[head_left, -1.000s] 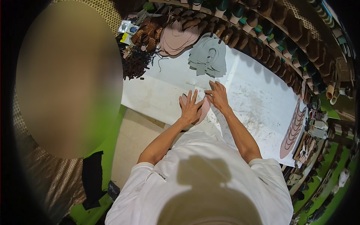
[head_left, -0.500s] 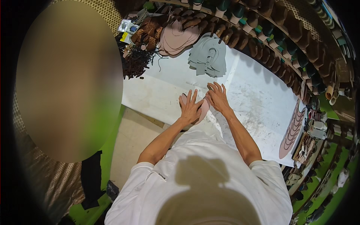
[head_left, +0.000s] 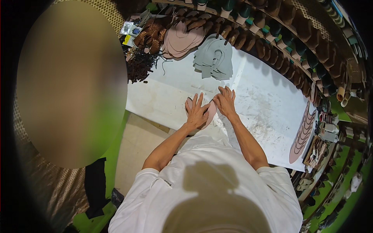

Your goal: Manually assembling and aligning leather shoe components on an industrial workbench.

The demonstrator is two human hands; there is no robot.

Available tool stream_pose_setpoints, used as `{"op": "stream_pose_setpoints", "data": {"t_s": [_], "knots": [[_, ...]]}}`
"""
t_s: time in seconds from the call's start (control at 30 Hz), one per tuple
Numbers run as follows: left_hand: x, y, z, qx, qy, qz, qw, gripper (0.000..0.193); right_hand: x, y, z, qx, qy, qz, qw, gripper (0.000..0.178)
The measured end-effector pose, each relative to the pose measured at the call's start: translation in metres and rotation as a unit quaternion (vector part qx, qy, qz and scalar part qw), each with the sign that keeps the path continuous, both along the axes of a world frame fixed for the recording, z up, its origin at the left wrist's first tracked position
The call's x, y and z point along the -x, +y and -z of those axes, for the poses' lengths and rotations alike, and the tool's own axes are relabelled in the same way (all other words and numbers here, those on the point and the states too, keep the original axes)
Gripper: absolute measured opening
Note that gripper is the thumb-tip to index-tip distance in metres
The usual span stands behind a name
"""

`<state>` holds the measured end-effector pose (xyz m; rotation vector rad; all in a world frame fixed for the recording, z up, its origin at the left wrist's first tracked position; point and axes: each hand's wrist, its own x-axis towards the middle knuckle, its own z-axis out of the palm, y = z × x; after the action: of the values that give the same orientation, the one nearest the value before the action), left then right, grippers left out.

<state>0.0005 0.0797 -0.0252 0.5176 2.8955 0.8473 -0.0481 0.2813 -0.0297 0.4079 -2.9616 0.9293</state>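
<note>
My left hand [head_left: 196, 113] lies spread over a pink insole-shaped piece [head_left: 211, 113] near the table's front edge, pressing it down with the fingers apart. At the piece's right edge, my right hand [head_left: 225, 102] has thumb and forefinger pinched together while its other fingers stretch away. A thin dark line shows along the rim between the two hands. Part of the piece is hidden under my left palm. Beyond my hands sits a stack of grey cut pieces [head_left: 204, 62].
Pink cut pieces [head_left: 179, 40] and a heap of dark brown strips [head_left: 138, 68] occupy the far left of the white table [head_left: 264, 105]. Overlapping pink insoles [head_left: 298, 144] form a row at the right edge. Shelves of shoes and shoe lasts [head_left: 298, 54] curve around the back and right.
Both hands stay at the pink piece. My left fingertips sit slightly lower in view and a little closer together; the right hand has barely shifted.
</note>
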Motion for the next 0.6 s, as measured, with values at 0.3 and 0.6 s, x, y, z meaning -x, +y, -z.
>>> {"op": "stream_pose_setpoints", "data": {"t_s": [0.3,0.6], "knots": [[0.0037,-0.0015,-0.0018,0.044,-0.014,0.002,0.999,0.039,0.0025,0.0003,-0.0008,-0.002,-0.009,0.001,1.000,0.019],[0.0048,0.0003,-0.0012,0.040,-0.014,0.003,0.999,0.042,0.0015,-0.0019,0.0022,0.002,0.004,0.010,1.000,0.019]]}}
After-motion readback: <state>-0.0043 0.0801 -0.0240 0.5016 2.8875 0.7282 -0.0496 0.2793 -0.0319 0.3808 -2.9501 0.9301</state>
